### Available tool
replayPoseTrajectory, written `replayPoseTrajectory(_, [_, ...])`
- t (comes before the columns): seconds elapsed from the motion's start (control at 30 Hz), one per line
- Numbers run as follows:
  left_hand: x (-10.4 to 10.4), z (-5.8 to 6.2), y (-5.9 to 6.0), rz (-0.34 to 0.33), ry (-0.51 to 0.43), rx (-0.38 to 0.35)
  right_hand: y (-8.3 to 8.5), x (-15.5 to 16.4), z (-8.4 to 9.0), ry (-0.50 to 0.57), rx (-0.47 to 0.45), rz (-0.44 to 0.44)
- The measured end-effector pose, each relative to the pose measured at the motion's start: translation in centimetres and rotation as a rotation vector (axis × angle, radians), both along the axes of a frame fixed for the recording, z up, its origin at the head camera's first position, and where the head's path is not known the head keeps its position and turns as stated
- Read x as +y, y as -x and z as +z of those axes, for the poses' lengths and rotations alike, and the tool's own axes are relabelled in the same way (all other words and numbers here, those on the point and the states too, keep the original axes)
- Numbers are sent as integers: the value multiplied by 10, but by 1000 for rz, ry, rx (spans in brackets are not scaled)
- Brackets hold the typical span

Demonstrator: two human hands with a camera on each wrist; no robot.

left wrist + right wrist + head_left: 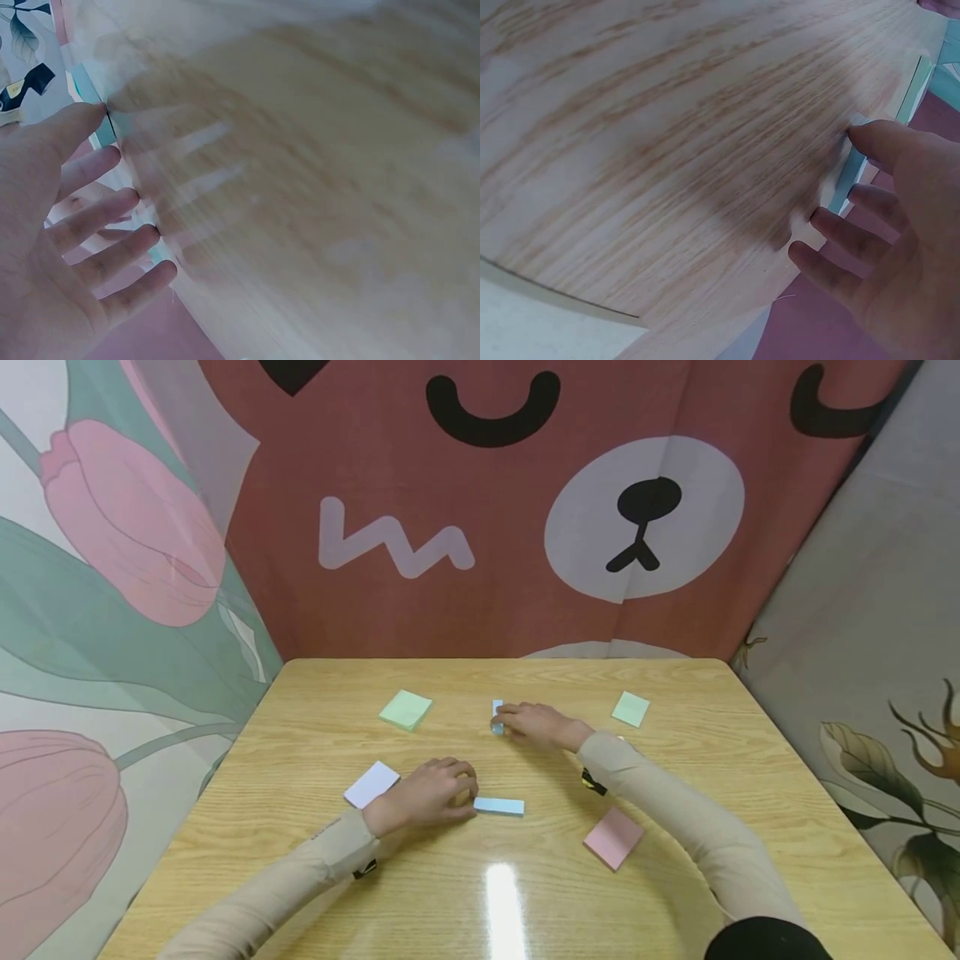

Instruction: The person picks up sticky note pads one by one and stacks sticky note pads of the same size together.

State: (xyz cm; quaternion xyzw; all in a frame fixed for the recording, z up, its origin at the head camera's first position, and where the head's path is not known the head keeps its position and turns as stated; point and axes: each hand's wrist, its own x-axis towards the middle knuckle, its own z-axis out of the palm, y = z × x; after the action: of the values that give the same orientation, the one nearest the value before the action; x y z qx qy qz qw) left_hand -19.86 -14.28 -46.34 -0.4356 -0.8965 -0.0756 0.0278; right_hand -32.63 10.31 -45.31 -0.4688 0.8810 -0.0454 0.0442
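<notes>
Two thick light blue strips lie on the table. My left hand [431, 793] has thumb and forefinger at the left end of the nearer light blue strip [501, 807], one on each side of it. In the left wrist view that blue strip [88, 86] shows past the thumb tip, with the other fingers spread loosely. Farther back, my right hand [538, 725] pinches the other light blue strip [497, 705], which points away from me. The right wrist view shows this blue strip [846, 180] between the thumb and the fingers.
A green pad [406, 709] lies back left and a smaller green square [631, 708] back right. The white pad [372, 784] is beside the left wrist, and a pink square [613, 838] sits below the right forearm. Printed cloth [480, 610] hangs behind the wooden table [420, 902].
</notes>
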Motion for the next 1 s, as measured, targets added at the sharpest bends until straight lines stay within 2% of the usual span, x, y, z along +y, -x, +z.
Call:
replayPoseTrajectory(0.23, [3, -3, 1, -14, 6, 15, 1, -2, -1, -12, -2, -1])
replayPoseTrajectory(0.63, [9, -1, 1, -35, -5, 3, 3, -4, 0, -34, -18, -18])
replayPoseTrajectory(1.0, [12, 0, -1, -15, 3, -13, 6, -7, -1, -11, 69, 15])
